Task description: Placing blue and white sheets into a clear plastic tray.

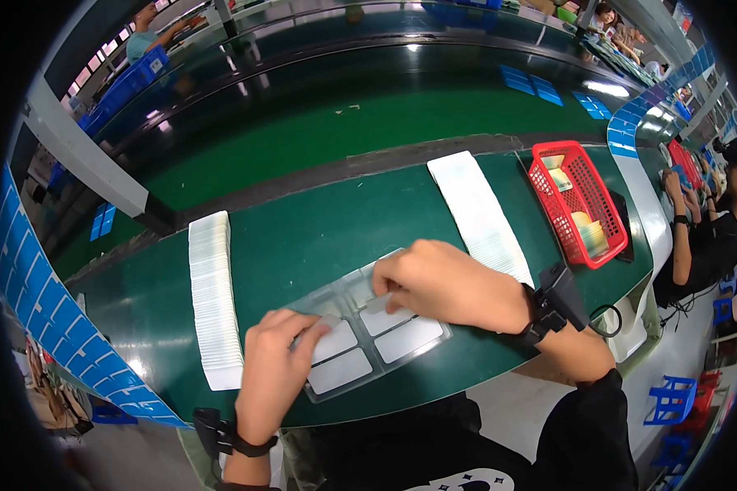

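A clear plastic tray (370, 360) with several rectangular compartments lies at the near edge of the green table. Flat white cards (341, 371) fill its near compartments. Over the tray's left half, my left hand (277, 360) is closed, thumb and fingers pinching the edge of a white card. My right hand (442, 286) bends over the right half, its fingertips pinched on another white card (378, 316). To the left of my left hand stretches a long row of white cards (214, 303) packed on edge. A second such row (477, 214) lies beyond my right hand.
A red plastic basket (577, 204) holding some yellowish-green pieces stands at the table's right. A conveyor with a green belt (303, 147) runs behind the table, past a grey post (90, 155). A co-worker (716, 221) sits at the far right.
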Demonstrator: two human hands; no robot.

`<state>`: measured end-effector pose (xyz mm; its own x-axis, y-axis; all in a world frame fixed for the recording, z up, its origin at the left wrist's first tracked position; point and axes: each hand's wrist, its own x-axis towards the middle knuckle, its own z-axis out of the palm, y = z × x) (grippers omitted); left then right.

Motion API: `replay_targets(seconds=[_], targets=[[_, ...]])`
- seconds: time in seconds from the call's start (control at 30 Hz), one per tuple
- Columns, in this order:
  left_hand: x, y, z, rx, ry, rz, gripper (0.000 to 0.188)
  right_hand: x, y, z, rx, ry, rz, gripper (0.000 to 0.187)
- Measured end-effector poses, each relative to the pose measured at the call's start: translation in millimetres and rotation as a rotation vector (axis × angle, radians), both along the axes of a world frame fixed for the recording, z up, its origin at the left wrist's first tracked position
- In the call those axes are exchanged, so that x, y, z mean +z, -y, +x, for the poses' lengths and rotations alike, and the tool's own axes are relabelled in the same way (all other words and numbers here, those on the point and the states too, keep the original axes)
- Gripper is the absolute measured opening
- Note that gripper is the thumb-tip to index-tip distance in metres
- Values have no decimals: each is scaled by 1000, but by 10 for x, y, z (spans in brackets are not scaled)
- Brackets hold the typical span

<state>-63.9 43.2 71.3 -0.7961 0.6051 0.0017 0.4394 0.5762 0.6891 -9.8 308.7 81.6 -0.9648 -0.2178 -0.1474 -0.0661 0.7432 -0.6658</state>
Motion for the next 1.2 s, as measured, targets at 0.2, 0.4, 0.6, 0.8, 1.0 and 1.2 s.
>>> replay_targets(seconds=[0.2,0.4,0.6,0.8,1.0,1.2], targets=[[7,-46,-149,-42,-281,-189,21,-26,-42,-189,17,-202,-53,18],[-262,-129,-70,-53,-419,-357,66,-236,106,-214,-32,-437,325,42],[-136,-89,-13,-30,-368,-268,66,-239,69,-119,-79,-489,450,47],[-65,599,520,110,-352,152,32,12,58,628,-60,-491,235,38],[-393,1117,903,374,-510,271,15,-259,587,1143,86,-383,393,68],[-447,1989,523,862,-886,-83,50,-146,770,962,57,-460,307,68]])
